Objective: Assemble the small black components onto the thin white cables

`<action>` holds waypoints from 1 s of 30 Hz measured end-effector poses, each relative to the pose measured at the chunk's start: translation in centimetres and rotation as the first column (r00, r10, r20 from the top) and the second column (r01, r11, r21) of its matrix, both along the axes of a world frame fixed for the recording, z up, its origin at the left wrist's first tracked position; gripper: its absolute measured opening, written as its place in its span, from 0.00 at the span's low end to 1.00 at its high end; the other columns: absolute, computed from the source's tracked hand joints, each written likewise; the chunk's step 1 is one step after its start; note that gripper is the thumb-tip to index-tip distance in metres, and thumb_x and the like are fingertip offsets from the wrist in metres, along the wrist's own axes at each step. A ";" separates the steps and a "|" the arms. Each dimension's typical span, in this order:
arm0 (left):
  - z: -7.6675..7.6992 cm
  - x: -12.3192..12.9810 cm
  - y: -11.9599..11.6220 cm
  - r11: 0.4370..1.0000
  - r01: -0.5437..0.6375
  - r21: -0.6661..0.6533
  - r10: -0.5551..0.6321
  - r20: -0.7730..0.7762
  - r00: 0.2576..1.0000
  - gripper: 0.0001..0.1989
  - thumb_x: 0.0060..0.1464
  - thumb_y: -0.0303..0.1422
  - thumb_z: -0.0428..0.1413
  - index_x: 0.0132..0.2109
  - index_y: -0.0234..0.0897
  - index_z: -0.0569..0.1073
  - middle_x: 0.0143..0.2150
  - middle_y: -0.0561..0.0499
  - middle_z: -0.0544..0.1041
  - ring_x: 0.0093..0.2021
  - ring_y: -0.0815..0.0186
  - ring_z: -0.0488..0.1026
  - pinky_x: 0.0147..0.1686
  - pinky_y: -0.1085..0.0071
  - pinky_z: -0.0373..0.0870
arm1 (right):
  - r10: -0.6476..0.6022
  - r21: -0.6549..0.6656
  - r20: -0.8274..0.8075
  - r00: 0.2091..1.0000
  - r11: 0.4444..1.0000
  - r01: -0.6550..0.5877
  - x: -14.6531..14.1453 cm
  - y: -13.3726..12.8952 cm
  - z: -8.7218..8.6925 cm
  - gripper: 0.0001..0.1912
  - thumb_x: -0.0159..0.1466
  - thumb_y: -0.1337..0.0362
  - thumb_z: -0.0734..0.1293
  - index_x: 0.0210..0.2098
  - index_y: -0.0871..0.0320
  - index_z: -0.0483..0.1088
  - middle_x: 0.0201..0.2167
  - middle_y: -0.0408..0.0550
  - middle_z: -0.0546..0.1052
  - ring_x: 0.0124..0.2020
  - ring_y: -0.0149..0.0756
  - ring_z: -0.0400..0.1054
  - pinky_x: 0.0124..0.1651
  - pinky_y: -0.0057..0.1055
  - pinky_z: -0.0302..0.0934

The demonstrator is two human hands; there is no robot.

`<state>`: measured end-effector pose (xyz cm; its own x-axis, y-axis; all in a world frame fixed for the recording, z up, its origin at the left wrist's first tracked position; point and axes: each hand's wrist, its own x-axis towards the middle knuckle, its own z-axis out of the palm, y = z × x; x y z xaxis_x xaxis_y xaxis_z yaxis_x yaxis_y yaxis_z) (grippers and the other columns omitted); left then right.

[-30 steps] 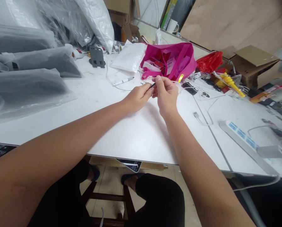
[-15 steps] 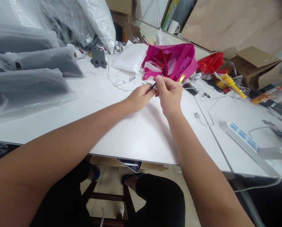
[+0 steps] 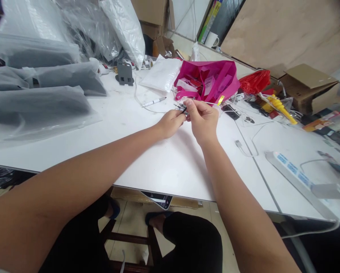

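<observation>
My left hand (image 3: pixel 172 123) and my right hand (image 3: pixel 203 119) meet above the white table, fingers pinched close together. Between them shows a thin black stick-like piece (image 3: pixel 184 110), small and mostly covered by the fingers, so I cannot make out its kind. Thumb and fingers of both hands close on it. Just beyond the hands lies a bright pink bag (image 3: pixel 229 81) with pink and red packets inside. To the left of the hands a white pen (image 3: pixel 154 101) rests beside a thin white cable.
Grey plastic-wrapped packages (image 3: pixel 36 108) fill the left side. A black stand (image 3: pixel 125 73) and a white padded envelope (image 3: pixel 161 72) sit at the back. On the right are a red plastic bag (image 3: pixel 255 81), a yellow tool (image 3: pixel 281 109) and a power strip (image 3: pixel 289 174) with loose cables.
The camera view has shifted a little, so the table things sit slightly lower. Both hands stay together, and less of the black piece shows between them.
</observation>
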<state>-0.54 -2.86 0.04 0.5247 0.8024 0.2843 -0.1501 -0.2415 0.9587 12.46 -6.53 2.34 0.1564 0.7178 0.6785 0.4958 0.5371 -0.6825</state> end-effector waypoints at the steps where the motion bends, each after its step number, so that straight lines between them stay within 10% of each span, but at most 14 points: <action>1: 0.2 0.0 -0.1 1.000 0.004 0.008 -0.004 0.014 1.000 0.09 0.59 0.30 0.50 0.29 0.39 0.63 0.23 0.57 0.58 0.27 0.69 0.56 0.31 0.66 0.51 | 0.004 0.006 0.002 1.000 1.000 -0.004 0.0 -0.1 0.1 0.24 0.69 0.42 0.69 0.31 0.56 0.79 0.27 0.41 0.72 0.29 0.29 0.65 0.35 0.30 0.65; 9: 0.2 0.2 -0.1 0.998 0.060 -0.034 -0.061 -0.023 0.998 0.12 0.63 0.27 0.49 0.30 0.40 0.63 0.23 0.56 0.60 0.26 0.69 0.56 0.30 0.65 0.54 | -0.025 0.000 0.039 0.999 1.000 0.025 -0.1 -0.5 0.3 0.23 0.69 0.44 0.70 0.30 0.56 0.78 0.25 0.40 0.69 0.28 0.29 0.64 0.35 0.30 0.64; 19: 0.6 -0.6 -0.4 0.927 -0.029 0.374 0.031 0.001 1.000 0.10 0.74 0.36 0.46 0.43 0.39 0.67 0.34 0.52 0.71 0.32 0.68 0.66 0.36 0.65 0.62 | 0.038 -0.052 -0.114 0.993 0.998 -0.044 -0.2 -0.3 0.7 0.21 0.66 0.43 0.73 0.34 0.55 0.81 0.27 0.41 0.72 0.27 0.27 0.64 0.28 0.27 0.64; 30: -0.2 -0.3 0.1 0.888 -0.126 0.443 0.126 0.030 0.992 0.17 0.76 0.45 0.42 0.44 0.41 0.67 0.32 0.52 0.74 0.32 0.65 0.72 0.36 0.65 0.65 | 0.041 -0.134 -0.148 0.988 0.989 -0.062 0.1 0.1 -0.1 0.19 0.66 0.44 0.73 0.40 0.53 0.83 0.31 0.42 0.76 0.28 0.27 0.66 0.27 0.26 0.64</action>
